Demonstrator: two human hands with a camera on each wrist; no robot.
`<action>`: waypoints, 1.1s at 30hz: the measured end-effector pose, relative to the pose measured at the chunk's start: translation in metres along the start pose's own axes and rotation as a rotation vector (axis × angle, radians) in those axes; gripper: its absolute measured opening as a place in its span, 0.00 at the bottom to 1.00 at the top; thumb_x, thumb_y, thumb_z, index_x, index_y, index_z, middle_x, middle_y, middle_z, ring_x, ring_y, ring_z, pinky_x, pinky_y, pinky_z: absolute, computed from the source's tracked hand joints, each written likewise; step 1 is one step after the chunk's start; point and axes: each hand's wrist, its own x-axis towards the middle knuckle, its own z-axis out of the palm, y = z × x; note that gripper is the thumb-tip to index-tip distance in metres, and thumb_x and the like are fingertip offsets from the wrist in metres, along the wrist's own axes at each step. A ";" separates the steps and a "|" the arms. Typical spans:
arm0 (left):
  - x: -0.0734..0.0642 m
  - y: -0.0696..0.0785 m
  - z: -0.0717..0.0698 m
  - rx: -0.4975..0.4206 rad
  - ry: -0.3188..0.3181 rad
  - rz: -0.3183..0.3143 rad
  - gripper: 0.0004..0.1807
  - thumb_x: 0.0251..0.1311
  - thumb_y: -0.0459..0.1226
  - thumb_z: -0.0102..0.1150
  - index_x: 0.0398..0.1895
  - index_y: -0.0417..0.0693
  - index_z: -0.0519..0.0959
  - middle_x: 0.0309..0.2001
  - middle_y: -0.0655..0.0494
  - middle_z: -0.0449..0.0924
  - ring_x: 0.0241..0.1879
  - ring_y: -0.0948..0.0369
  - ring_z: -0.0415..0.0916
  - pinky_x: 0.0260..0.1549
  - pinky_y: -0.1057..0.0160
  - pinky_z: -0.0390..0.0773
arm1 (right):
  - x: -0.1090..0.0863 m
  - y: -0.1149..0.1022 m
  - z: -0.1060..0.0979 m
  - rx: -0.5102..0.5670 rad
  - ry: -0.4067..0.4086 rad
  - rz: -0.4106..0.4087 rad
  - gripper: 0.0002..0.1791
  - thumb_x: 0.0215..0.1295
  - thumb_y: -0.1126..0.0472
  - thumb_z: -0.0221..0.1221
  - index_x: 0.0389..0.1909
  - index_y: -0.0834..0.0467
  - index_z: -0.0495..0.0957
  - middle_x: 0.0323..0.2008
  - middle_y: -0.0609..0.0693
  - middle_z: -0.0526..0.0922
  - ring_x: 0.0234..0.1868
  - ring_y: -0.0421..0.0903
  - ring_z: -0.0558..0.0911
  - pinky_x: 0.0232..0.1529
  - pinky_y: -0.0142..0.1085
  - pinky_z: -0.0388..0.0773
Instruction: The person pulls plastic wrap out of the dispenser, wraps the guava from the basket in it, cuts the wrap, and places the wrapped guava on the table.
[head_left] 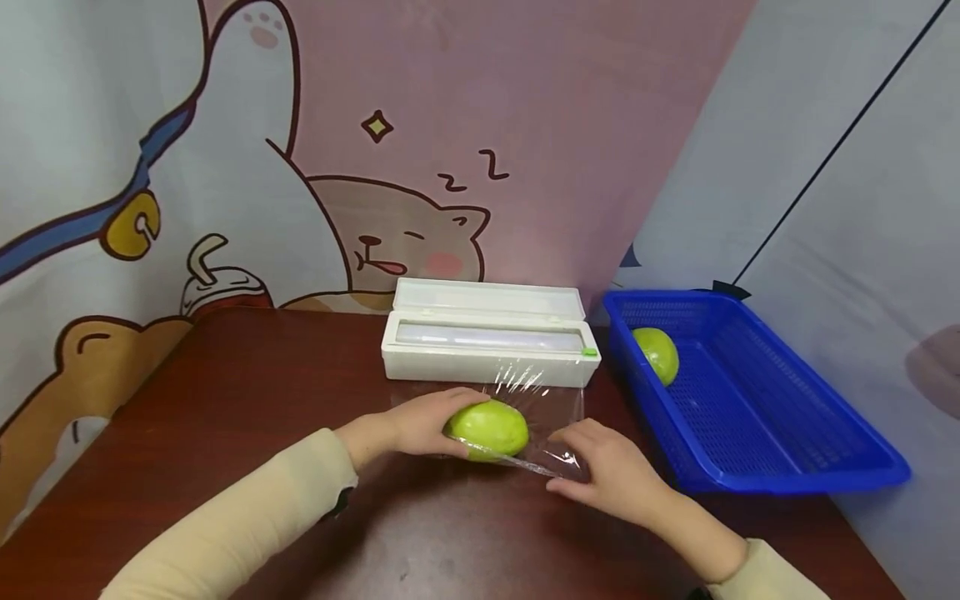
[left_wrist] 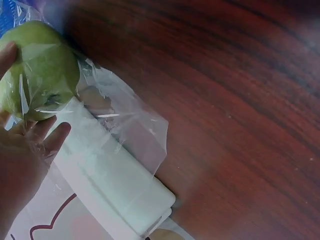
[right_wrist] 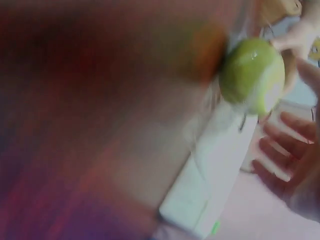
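Note:
A smooth yellow-green fruit [head_left: 491,427], oval in the head view, is held at its left side by my left hand [head_left: 420,423], with fingers over the top and thumb below. Clear plastic film [head_left: 551,408] lies over the fruit and spreads behind it and to its right. In the left wrist view, wrinkled film [left_wrist: 135,120] trails past the fruit [left_wrist: 42,70]. My right hand [head_left: 615,467] is at the film's right edge, fingers apart and slightly bent. The right wrist view shows this hand [right_wrist: 295,155] with spread fingers beside the fruit [right_wrist: 252,75].
Behind the hands stands a white cling film box [head_left: 487,362], its lid raised, a film roll inside and a green slider at its right end. To the right, a blue plastic basket [head_left: 750,400] holds another green fruit [head_left: 656,354]. A cartoon-printed cloth [head_left: 562,125] hangs behind the brown table [head_left: 285,375].

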 end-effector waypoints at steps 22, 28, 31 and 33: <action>0.004 -0.009 -0.006 -0.167 -0.054 -0.047 0.38 0.46 0.42 0.68 0.64 0.52 0.65 0.60 0.55 0.71 0.57 0.59 0.69 0.60 0.57 0.67 | 0.018 0.009 0.009 0.010 0.158 0.074 0.06 0.49 0.68 0.63 0.29 0.56 0.83 0.28 0.45 0.83 0.32 0.42 0.79 0.35 0.36 0.76; 0.006 -0.013 -0.011 -0.190 -0.056 -0.082 0.36 0.49 0.44 0.68 0.63 0.50 0.65 0.57 0.54 0.73 0.54 0.58 0.71 0.57 0.57 0.69 | 0.015 -0.034 0.015 -0.021 0.083 -0.552 0.06 0.55 0.60 0.56 0.32 0.53 0.79 0.29 0.42 0.79 0.33 0.39 0.76 0.38 0.31 0.73; 0.009 -0.015 -0.012 -0.201 -0.070 -0.083 0.36 0.50 0.44 0.67 0.63 0.51 0.65 0.56 0.54 0.74 0.53 0.58 0.71 0.56 0.57 0.70 | 0.012 -0.042 0.024 -0.129 -0.036 -0.623 0.12 0.56 0.54 0.59 0.40 0.54 0.80 0.38 0.44 0.82 0.42 0.41 0.79 0.46 0.32 0.74; 0.010 -0.015 -0.012 -0.195 -0.077 -0.072 0.36 0.51 0.45 0.66 0.64 0.50 0.65 0.56 0.53 0.74 0.53 0.58 0.72 0.55 0.57 0.70 | 0.010 -0.037 0.030 -0.218 -0.080 -0.576 0.20 0.57 0.51 0.59 0.48 0.56 0.79 0.49 0.48 0.81 0.52 0.44 0.78 0.54 0.36 0.73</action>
